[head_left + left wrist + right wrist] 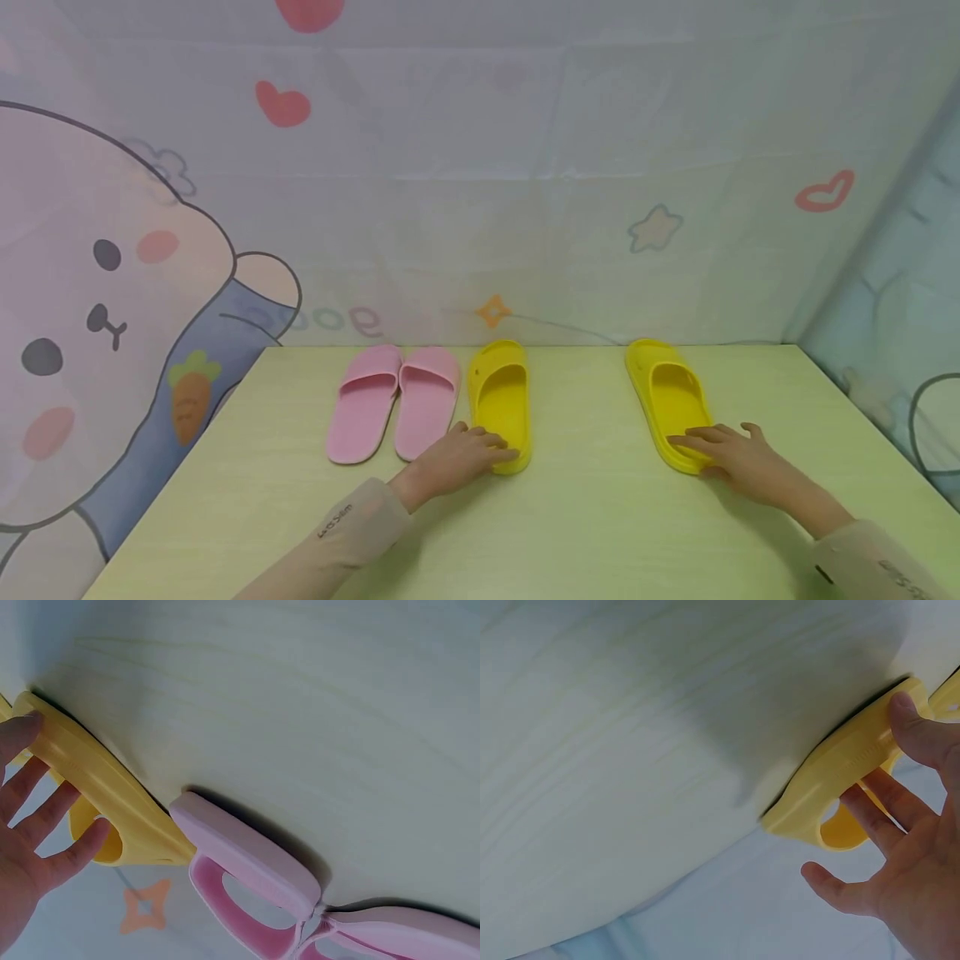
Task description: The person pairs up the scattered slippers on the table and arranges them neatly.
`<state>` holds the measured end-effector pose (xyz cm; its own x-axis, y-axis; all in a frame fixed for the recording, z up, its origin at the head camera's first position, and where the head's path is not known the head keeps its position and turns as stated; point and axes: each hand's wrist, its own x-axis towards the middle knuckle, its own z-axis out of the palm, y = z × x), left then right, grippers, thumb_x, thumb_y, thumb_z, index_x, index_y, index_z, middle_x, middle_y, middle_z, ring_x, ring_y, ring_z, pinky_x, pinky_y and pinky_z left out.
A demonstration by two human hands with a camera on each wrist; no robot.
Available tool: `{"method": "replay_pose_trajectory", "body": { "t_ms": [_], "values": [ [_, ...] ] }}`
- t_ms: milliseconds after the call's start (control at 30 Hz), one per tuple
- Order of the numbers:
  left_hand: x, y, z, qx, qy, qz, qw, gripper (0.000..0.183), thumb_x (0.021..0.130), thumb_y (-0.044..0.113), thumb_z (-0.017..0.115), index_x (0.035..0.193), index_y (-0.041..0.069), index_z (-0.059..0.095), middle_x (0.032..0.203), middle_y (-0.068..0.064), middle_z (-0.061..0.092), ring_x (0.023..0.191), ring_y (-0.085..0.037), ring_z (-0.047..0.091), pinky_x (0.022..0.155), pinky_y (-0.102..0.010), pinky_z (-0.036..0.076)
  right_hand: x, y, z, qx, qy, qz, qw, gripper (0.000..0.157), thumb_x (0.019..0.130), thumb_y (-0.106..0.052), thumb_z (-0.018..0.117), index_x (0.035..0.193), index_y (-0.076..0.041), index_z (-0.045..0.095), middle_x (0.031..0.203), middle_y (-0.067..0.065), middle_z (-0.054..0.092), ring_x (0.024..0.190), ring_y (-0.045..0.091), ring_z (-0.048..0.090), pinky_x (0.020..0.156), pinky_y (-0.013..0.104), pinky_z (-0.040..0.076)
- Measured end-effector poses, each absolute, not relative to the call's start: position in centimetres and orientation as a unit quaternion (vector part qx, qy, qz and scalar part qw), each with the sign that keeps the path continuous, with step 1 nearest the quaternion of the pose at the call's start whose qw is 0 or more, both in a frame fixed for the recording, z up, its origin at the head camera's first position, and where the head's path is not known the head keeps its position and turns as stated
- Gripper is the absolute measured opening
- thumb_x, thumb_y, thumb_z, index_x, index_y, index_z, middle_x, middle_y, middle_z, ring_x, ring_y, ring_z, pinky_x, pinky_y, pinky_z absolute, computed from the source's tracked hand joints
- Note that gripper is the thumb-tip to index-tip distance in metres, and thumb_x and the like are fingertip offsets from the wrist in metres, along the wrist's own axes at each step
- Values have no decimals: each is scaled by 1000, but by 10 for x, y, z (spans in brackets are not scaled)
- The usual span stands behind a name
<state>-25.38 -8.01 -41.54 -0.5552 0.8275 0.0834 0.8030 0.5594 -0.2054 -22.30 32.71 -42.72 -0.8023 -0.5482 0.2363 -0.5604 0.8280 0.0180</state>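
Two yellow slippers lie sole down on the pale table, toes toward the back. My left hand (459,458) pinches the heel end of the left yellow slipper (501,408); in the left wrist view its thumb (21,735) is on the outer side and fingertips dip behind the rim. Farther right, my right hand (742,460) pinches the heel of the other yellow slipper (671,400), which is angled. The right wrist view has the thumb (904,709) against the outer wall, two fingers inside, and the little finger held away.
A pair of pink slippers, the left one (360,425) and the right one (422,421), lies side by side just left of the yellow one. Behind the table (577,525) hangs a printed cloth (480,125) with hearts and a cartoon animal.
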Motion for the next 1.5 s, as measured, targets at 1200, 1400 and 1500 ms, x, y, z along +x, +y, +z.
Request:
{"method": "replay_pose_trajectory", "body": {
  "t_ms": [1200,1400,1500],
  "values": [
    [-249,-97,-416,-478,-866,98,104,37,86,27,57,122,29,49,117,3,60,100,-18,58,80,-35,44,-240,248,-424,388,-912,4,134,48,74,-19,69,120,-21,54,107,5,62,95,25,55,75,62,37],
    [-250,-96,-418,-479,-866,89,108,37,85,26,58,121,29,49,116,3,61,99,-17,58,78,-34,43,-242,235,-422,395,-911,4,117,46,76,-21,67,121,-21,54,107,5,61,96,25,54,76,62,37],
    [-250,-96,-419,-478,-866,88,113,37,85,25,59,120,29,50,114,3,61,98,-17,59,77,-34,44,-242,227,-422,396,-912,3,110,46,77,-22,67,121,-22,54,107,5,61,97,24,53,77,62,37]
  ]
}}
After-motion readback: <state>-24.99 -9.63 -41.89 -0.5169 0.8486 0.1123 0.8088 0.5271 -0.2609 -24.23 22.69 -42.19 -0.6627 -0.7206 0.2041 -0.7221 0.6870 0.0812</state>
